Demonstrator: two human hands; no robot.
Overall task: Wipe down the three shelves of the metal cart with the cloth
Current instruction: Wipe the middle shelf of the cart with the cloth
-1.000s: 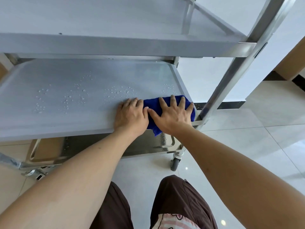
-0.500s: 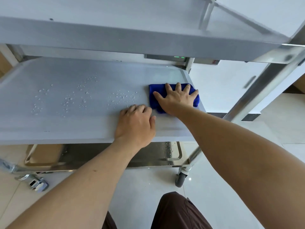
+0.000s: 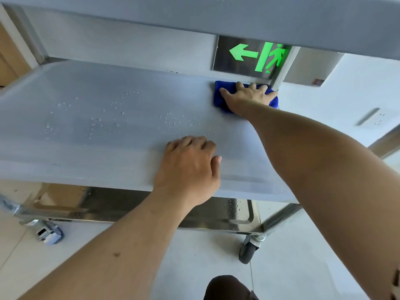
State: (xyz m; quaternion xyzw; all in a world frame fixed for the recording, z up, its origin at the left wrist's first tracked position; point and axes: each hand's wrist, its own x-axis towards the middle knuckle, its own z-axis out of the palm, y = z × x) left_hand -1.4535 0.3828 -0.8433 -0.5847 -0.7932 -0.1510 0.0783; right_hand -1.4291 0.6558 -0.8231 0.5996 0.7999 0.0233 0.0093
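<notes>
Right hand (image 3: pixel 249 97) has pushed the blue cloth (image 3: pixel 220 98) from the front edge to the back right corner of the middle shelf (image 3: pixel 108 152), palm flat, fingers spread on it. Left hand (image 3: pixel 190 165) stays braced, empty, fingers curled. Droplets (image 3: pixel 121 118) remain left: 1 strip done, shelf unfinished.

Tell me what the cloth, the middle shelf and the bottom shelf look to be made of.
Cloth: soft blue fabric, likely microfibre; it bunches under the right hand.
Middle shelf: looks like matte brushed metal; water beads on it.
Bottom shelf: polished, probably stainless steel; mirror-like reflections.
</notes>
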